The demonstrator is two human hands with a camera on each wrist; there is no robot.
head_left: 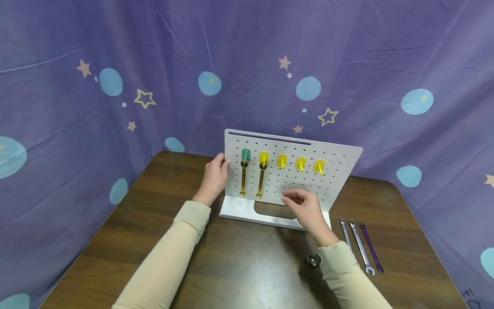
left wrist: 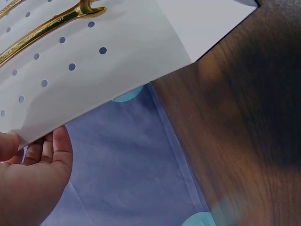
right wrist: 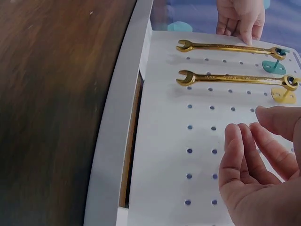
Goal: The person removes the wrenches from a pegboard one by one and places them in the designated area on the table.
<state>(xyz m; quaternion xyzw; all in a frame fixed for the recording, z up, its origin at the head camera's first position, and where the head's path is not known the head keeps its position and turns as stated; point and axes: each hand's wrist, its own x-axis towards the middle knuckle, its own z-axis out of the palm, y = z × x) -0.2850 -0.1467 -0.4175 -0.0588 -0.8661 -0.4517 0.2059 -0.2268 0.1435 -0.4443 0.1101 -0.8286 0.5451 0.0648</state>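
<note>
My left hand point(head_left: 214, 177) grips the left edge of a white pegboard point(head_left: 239, 208), thumb on the front and fingers behind in the left wrist view. Two gold combination wrenches hang on the board: one wrench point(head_left: 243, 182) from a green hook point(head_left: 245, 153), the other wrench point(head_left: 260, 183) from a yellow hook point(head_left: 264, 156). Before the board's lower right part, my right hand point(head_left: 306, 211) has loosely bent fingers and holds nothing. Three yellow hooks, the nearest-left hook point(head_left: 282, 160), the middle hook point(head_left: 300, 163) and the right hook point(head_left: 319, 166), carry no wrench.
Right of the stand, two silver wrenches point(head_left: 359, 243) and a purple wrench point(head_left: 371, 246) lie on the brown wooden table point(head_left: 231, 266). A small black object point(head_left: 313, 261) shows by the right cuff. Behind the table hangs a purple curtain point(head_left: 251, 86) with stars and blue dots.
</note>
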